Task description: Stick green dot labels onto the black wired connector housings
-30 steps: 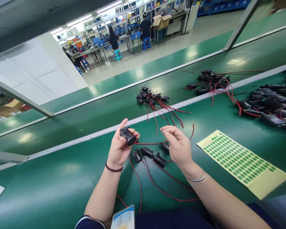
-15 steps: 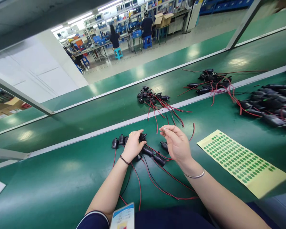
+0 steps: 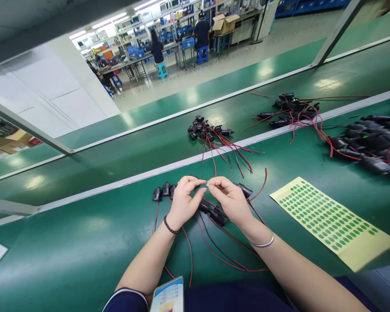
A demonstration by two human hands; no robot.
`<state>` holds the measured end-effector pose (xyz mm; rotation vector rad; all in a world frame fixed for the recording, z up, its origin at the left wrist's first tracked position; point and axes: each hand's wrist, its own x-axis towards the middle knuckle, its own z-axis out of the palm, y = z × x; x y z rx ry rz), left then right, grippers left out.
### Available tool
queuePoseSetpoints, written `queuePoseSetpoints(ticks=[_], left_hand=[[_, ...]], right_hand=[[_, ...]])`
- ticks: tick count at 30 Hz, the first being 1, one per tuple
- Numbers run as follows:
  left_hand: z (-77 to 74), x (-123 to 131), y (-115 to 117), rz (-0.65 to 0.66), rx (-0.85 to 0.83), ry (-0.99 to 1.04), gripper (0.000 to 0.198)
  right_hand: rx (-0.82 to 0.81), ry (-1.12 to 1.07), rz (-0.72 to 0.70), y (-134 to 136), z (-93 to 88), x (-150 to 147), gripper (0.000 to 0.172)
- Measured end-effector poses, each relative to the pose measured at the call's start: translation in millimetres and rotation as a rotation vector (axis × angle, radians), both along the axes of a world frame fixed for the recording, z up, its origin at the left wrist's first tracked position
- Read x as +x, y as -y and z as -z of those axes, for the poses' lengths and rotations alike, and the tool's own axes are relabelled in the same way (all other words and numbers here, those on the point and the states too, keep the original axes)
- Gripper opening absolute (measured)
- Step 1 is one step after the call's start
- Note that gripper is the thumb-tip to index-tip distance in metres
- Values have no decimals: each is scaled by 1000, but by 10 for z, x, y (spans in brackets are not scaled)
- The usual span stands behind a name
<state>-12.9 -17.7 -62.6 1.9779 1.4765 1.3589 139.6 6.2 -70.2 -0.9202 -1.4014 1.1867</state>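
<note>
Head view: I'm watching the left hand (image 3: 183, 203) and right hand (image 3: 233, 201) meet tip to tip, fingers pinched together. Anything between them is too small to tell. Loose wired plugs (image 3: 214, 215) lie beneath on the desk (image 3: 84, 247). There's a row of plugs (image 3: 164, 190) lined up at nine o'clock and a sticker sheet (image 3: 328, 221) at three, nearly full.

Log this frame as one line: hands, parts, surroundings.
hands: left hand and right hand, fingertips touching over black wired parts | grip: unclear | left: row of black parts | right: green-dot sticker sheet | surface: green belt
</note>
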Motion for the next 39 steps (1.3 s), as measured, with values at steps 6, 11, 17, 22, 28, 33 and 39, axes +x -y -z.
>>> queuePoseSetpoints(ticks=[6,11,17,22,28,33,39], left_hand=[[-75,54,40,-41,27,9,8],[-104,65,25,-42,-218,247,10],[-154,78,-2,14,-592,844,18],[-183,78,2,81,-730,1006,23],[-194,61,8,75,-746,994,25],[-210,53,11,46,-699,922,20],[-217,34,12,22,-640,818,18]], right_hand=[[159,155,60,11,32,-9,18],[234,190,79,16,31,-13,13],[359,213,90,60,6,-19,7],[432,228,91,76,4,-17,10],[475,234,56,80,1,-9,10],[455,242,52,88,10,-16,7],[440,247,53,81,6,-22,7]])
